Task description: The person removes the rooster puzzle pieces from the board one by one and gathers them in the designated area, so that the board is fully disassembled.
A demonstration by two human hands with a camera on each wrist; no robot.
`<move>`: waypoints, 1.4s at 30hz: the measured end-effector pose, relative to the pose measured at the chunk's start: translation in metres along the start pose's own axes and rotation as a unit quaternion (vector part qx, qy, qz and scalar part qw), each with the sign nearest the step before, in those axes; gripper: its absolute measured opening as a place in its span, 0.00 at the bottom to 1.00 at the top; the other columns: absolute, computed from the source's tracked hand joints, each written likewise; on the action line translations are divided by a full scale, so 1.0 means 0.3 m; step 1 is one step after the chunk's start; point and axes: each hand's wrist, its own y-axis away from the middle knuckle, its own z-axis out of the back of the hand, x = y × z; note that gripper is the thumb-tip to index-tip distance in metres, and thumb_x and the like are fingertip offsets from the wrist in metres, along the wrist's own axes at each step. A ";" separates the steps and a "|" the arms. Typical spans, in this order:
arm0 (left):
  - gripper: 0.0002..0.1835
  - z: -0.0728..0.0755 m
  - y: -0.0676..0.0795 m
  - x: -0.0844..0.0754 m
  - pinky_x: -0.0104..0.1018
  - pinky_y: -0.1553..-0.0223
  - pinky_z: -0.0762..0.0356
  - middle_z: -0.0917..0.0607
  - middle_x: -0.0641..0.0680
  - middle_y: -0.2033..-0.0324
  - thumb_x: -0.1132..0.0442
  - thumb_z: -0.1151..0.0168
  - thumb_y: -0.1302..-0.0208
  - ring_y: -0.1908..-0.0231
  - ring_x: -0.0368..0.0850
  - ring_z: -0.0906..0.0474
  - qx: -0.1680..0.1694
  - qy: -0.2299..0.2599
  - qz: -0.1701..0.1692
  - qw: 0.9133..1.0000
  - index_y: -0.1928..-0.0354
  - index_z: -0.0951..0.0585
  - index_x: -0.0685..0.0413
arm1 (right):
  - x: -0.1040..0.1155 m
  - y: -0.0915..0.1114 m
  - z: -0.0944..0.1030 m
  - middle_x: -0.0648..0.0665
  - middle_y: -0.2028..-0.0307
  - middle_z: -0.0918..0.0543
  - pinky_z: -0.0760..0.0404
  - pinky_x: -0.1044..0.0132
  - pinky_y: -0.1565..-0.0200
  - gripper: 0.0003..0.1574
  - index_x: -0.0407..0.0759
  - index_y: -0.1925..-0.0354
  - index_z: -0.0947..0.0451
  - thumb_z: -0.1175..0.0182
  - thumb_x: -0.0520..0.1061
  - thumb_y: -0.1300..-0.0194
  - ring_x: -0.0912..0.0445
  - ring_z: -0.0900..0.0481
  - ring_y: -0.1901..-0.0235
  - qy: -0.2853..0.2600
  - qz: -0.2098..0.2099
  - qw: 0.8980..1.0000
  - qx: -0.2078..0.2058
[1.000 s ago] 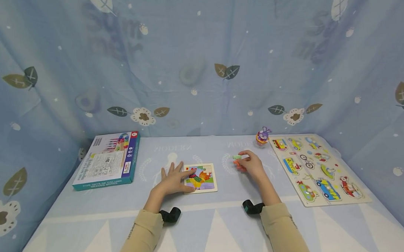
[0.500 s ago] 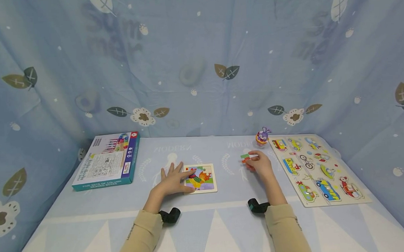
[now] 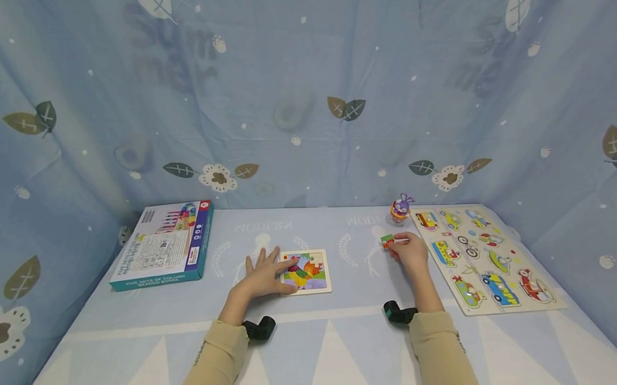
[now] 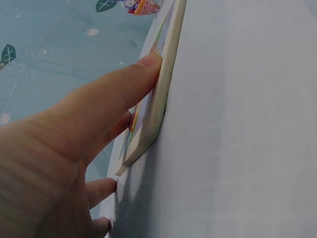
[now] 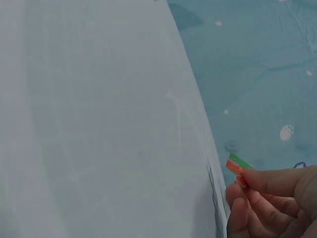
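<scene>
A small wooden-framed jigsaw puzzle [image 3: 318, 257] with a colourful bird picture lies flat on the table. My left hand [image 3: 259, 276] rests on its left side, fingers spread; in the left wrist view the thumb [image 4: 114, 91] presses on the puzzle's pale edge [image 4: 171, 74]. To the right of the puzzle, my right hand [image 3: 414, 254] pinches a small green and orange-red puzzle piece [image 3: 386, 240] between thumb and fingers. The right wrist view shows the piece [image 5: 235, 167] almost edge-on at the fingertips, with part of it covered by them.
A peg puzzle board [image 3: 462, 300] with vehicle pictures lies to the right of my right hand. Behind that hand stands a purple rabbit-eared toy [image 3: 401, 208]. A flat bead-set box [image 3: 162, 248] is at the left. A patterned blue curtain [image 3: 307, 158] closes off the table's back.
My right hand has moved to the right with the puzzle piece, away from the jigsaw puzzle and closer to the peg board. The left hand stays in place on the puzzle.
</scene>
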 end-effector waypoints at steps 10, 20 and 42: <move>0.38 0.001 0.002 0.000 0.71 0.42 0.77 0.52 0.66 0.30 0.44 0.33 0.51 0.33 0.71 0.68 0.005 0.001 0.003 1.000 0.35 0.32 0.39 | -0.023 -0.005 0.028 0.40 0.71 0.20 0.27 0.72 0.77 0.18 0.32 0.52 0.25 0.42 0.38 0.41 0.62 0.24 0.80 0.065 -0.019 0.997 -0.033; 0.39 0.001 -0.003 0.009 0.70 0.42 0.78 0.52 0.65 0.30 0.44 0.33 0.51 0.33 0.70 0.69 0.002 0.006 -0.002 1.000 0.35 0.33 0.38 | -0.045 -0.020 0.053 0.39 0.74 0.19 0.30 0.70 0.79 0.16 0.31 0.56 0.24 0.41 0.36 0.44 0.61 0.25 0.82 0.117 0.001 0.990 -0.074; 0.39 0.006 0.001 0.011 0.69 0.42 0.79 0.53 0.64 0.30 0.44 0.33 0.50 0.32 0.69 0.70 0.008 0.011 -0.007 1.000 0.34 0.33 0.38 | -0.036 0.009 0.064 0.31 0.65 0.22 0.31 0.52 0.65 0.10 0.31 0.63 0.25 0.42 0.36 0.45 0.41 0.28 0.65 0.192 0.015 0.974 -0.122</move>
